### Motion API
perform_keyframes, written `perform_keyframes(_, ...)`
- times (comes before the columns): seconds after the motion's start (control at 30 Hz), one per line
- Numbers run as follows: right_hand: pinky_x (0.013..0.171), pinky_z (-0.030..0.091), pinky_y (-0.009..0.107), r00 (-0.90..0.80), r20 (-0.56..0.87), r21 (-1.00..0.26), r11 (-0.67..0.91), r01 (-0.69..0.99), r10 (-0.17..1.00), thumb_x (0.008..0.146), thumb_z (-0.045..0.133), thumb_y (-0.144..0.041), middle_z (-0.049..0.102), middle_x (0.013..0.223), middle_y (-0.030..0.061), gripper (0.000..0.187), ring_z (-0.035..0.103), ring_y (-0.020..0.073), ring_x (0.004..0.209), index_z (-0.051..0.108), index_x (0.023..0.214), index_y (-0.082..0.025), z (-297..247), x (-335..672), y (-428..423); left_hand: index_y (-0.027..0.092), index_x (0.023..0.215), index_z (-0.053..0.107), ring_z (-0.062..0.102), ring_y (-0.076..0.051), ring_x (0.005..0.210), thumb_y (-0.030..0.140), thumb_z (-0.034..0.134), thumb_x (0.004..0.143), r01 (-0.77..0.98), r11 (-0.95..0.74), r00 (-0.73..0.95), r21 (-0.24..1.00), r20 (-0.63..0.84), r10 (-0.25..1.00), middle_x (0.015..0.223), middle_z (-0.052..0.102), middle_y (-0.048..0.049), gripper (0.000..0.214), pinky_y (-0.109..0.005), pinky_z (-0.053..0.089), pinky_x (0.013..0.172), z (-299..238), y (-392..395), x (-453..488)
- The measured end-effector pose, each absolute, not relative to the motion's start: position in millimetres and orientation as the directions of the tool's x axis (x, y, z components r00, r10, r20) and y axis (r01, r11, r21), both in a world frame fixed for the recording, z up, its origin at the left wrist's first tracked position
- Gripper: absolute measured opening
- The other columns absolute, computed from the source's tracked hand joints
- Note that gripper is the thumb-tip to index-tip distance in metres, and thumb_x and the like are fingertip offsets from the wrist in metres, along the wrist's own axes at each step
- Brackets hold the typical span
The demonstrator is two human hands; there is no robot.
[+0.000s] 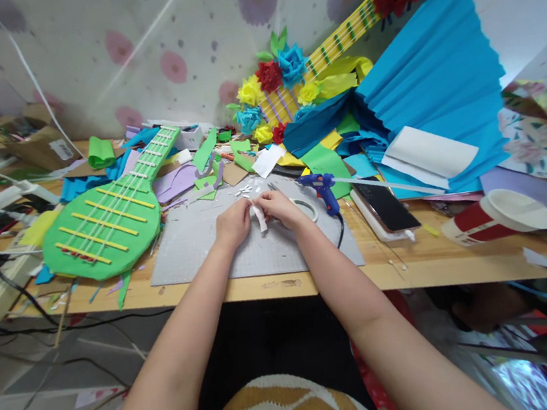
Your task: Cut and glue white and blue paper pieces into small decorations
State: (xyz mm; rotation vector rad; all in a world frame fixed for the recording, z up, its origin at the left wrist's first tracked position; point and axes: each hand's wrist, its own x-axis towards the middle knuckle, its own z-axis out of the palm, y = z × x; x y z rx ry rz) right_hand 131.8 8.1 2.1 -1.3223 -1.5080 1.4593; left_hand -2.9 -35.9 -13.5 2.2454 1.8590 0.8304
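Over the grey cutting mat (192,242) my two hands meet, fingertips pinched together. A narrow white strip of paper (261,221) hangs between them, its lower end loose. My left hand (234,226) is closed at the strip's upper end; its fingertips are partly hidden. My right hand (279,208) pinches the same strip from the other side. Small white scraps (247,190) lie on the mat just beyond my fingers. Beside my right wrist is a pale roll of tape (310,204), partly covered by the arm. A blue glue gun (323,190) stands right of it.
A green paper lute (104,224) with yellow bars lies left. Behind are a yellow-necked paper guitar (342,38) with paper flowers and blue crepe paper (438,76). A phone (387,203) and a red-white paper cup (487,220) are right. Cables (12,286) run at the left edge.
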Motion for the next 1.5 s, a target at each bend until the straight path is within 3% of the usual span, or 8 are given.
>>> perform_keyframes(0.2, 0.039, 0.039, 0.018, -0.309, -0.177, -0.974, -0.121, 0.192, 0.935, 0.076, 0.052, -0.024, 0.049, 0.049, -0.0042, 0.019, 0.045, 0.0062, 0.041, 0.048, 0.06, -0.017, -1, 134, 9, 0.024, 0.108, 0.053, 0.057, -0.015, 0.073, 0.03, 0.044, 0.081, 0.852, -0.169, 0.041, 0.496, 0.259, 0.965, 0.08, 0.063, 0.0004, 0.029, -0.025, 0.036, 0.065, -6, -40, -3)
perform_keyframes(0.37, 0.04, 0.038, 0.018, -0.306, -0.163, -0.968, -0.093, 0.232, 0.938, 0.078, 0.051, -0.025, 0.048, 0.049, -0.0047, 0.018, 0.045, 0.0067, 0.041, 0.048, 0.062, -0.016, -3, 133, 9, 0.023, 0.1, 0.059, 0.057, -0.013, 0.08, 0.034, 0.042, 0.083, 0.792, -0.118, -0.047, 0.598, 0.253, 0.966, 0.095, 0.065, -0.0009, 0.027, -0.023, 0.038, 0.067, 1, -37, -3)
perform_keyframes(0.63, 0.041, 0.038, 0.018, -0.285, -0.16, -0.947, -0.065, 0.315, 0.945, 0.078, 0.052, -0.023, 0.049, 0.051, -0.0048, 0.015, 0.045, 0.0064, 0.043, 0.05, 0.065, -0.016, 0, 131, 6, 0.023, 0.091, 0.07, 0.057, -0.016, 0.068, 0.034, 0.048, 0.078, 0.844, -0.081, 0.085, 0.531, 0.017, 0.996, 0.079, 0.069, -0.0037, 0.028, -0.025, 0.034, 0.058, 23, -20, -8)
perform_keyframes(0.9, 0.042, 0.038, 0.021, -0.306, -0.13, -0.943, -0.023, 0.331, 0.943, 0.08, 0.052, -0.033, 0.051, 0.052, -0.0039, 0.023, 0.046, 0.0074, 0.041, 0.05, 0.064, -0.017, -4, 133, 8, 0.019, 0.073, 0.071, 0.052, -0.013, 0.057, 0.03, 0.047, 0.075, 0.892, -0.122, 0.145, 0.436, -0.019, 0.989, 0.064, 0.065, -0.0045, 0.027, -0.024, 0.03, 0.055, 33, -18, -5)
perform_keyframes(1.1, 0.042, 0.04, 0.023, -0.343, -0.141, -0.964, -0.049, 0.262, 0.929, 0.085, 0.042, -0.043, 0.055, 0.055, -0.0007, 0.035, 0.05, 0.0092, 0.044, 0.05, 0.064, -0.017, -8, 136, 10, 0.018, 0.071, 0.07, 0.051, -0.013, 0.056, 0.029, 0.049, 0.071, 0.865, -0.063, 0.099, 0.497, -0.045, 0.994, 0.061, 0.065, -0.0035, 0.024, -0.024, 0.03, 0.054, 34, -19, -5)
perform_keyframes(1.27, 0.041, 0.038, 0.021, -0.363, -0.105, -0.948, 0.017, 0.317, 0.926, 0.081, 0.051, -0.036, 0.052, 0.054, -0.0033, 0.024, 0.047, 0.008, 0.043, 0.051, 0.066, -0.017, -2, 137, 5, 0.016, 0.067, 0.069, 0.051, -0.012, 0.054, 0.033, 0.05, 0.07, 0.844, -0.072, 0.114, 0.531, -0.046, 0.992, 0.059, 0.064, -0.003, 0.026, -0.023, 0.029, 0.051, 32, -18, -8)
perform_keyframes(1.5, 0.044, 0.036, 0.02, -0.394, -0.091, -0.917, 0.077, 0.39, 0.915, 0.08, 0.05, -0.032, 0.051, 0.055, -0.0042, 0.018, 0.046, 0.0079, 0.046, 0.052, 0.069, -0.017, -1, 139, 3, 0.014, 0.062, 0.068, 0.05, -0.01, 0.05, 0.034, 0.051, 0.069, 0.799, -0.09, 0.18, 0.595, -0.093, 0.979, 0.054, 0.063, -0.0024, 0.027, -0.021, 0.03, 0.048, 28, -13, -12)
